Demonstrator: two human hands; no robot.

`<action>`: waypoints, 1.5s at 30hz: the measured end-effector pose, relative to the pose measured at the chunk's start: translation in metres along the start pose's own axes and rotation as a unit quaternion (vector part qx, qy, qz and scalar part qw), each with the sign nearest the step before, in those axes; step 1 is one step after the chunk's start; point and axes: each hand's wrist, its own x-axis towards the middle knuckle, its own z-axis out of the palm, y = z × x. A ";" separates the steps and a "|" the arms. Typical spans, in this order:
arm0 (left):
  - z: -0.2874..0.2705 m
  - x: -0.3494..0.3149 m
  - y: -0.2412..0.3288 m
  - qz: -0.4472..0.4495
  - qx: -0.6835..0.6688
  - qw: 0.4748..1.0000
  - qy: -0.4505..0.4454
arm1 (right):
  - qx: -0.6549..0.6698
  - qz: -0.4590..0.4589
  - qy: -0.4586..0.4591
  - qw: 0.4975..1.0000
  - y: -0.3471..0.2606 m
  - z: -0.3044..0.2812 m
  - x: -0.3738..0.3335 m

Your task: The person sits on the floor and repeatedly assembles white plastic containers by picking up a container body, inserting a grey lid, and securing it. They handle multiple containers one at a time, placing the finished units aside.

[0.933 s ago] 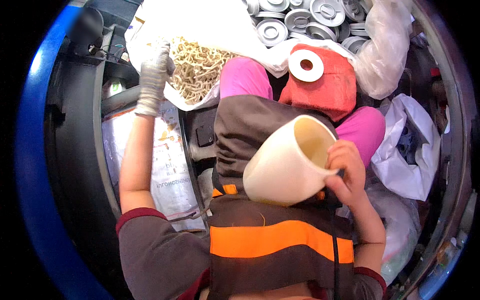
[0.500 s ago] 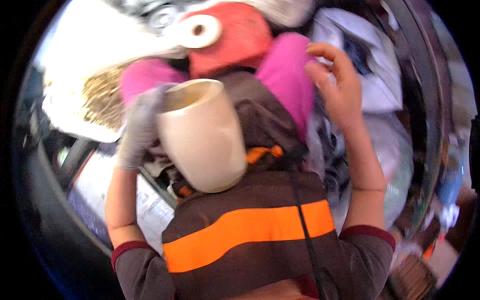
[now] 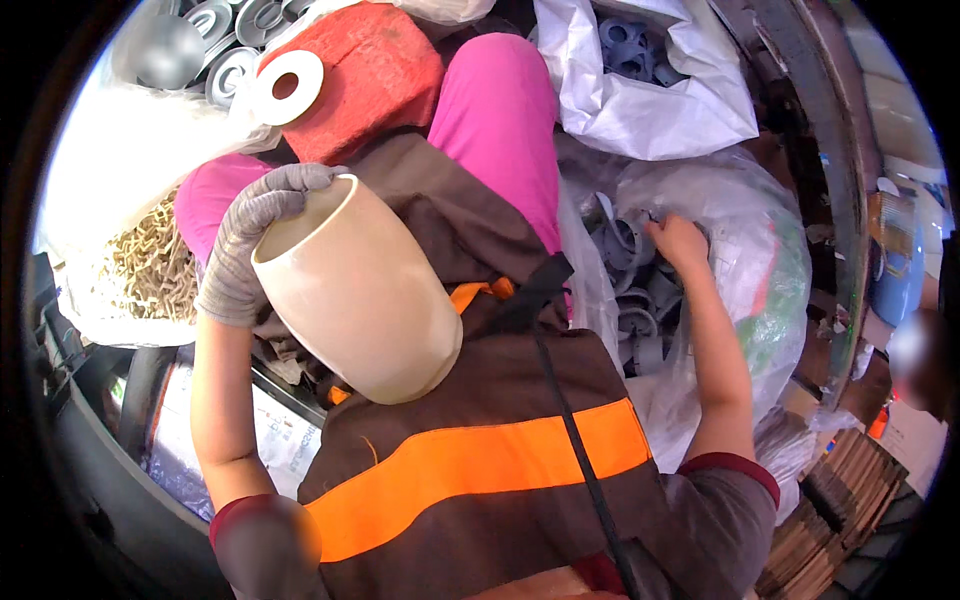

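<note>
- The gloved left hand (image 3: 255, 235) holds the cream vessel (image 3: 365, 300) by its rim, tilted before the brown apron (image 3: 470, 480); this grip should be firm.
- The right hand (image 3: 680, 245) is at grey parts (image 3: 637, 312) in the clear bag (image 3: 765, 205) (whether it pinches one, I cannot tell); gentle movement is better there.

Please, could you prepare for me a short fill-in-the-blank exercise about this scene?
The left hand holding the smooth tapered cream vessel wears a grey knitted ____.
The bare right hand is among curved plastic parts coloured ____.
The flat white ring lies on a rough block coloured ____.
The wide stripe across the brown apron is ____.

Missing words: glove; grey; red; orange.
</note>
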 end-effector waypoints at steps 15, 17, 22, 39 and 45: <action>0.010 0.007 -0.001 -0.003 -0.008 1.000 -0.020 | 0.095 -0.157 0.362 0.914 -0.012 -0.068 -0.101; 0.012 0.009 -0.001 -0.007 -0.005 1.000 -0.019 | 0.157 -0.214 0.443 0.856 -0.029 -0.097 -0.123; 0.026 0.011 0.006 0.028 0.022 0.997 -0.062 | 0.404 -0.217 0.217 0.862 -0.048 -0.149 -0.121; 0.007 -0.007 -0.016 0.067 -0.126 0.976 -0.162 | 0.352 -0.577 -0.037 0.736 -0.261 -0.097 -0.125; 0.002 -0.008 -0.013 0.057 -0.136 0.974 -0.173 | 0.148 -0.612 0.000 0.777 -0.245 -0.122 -0.134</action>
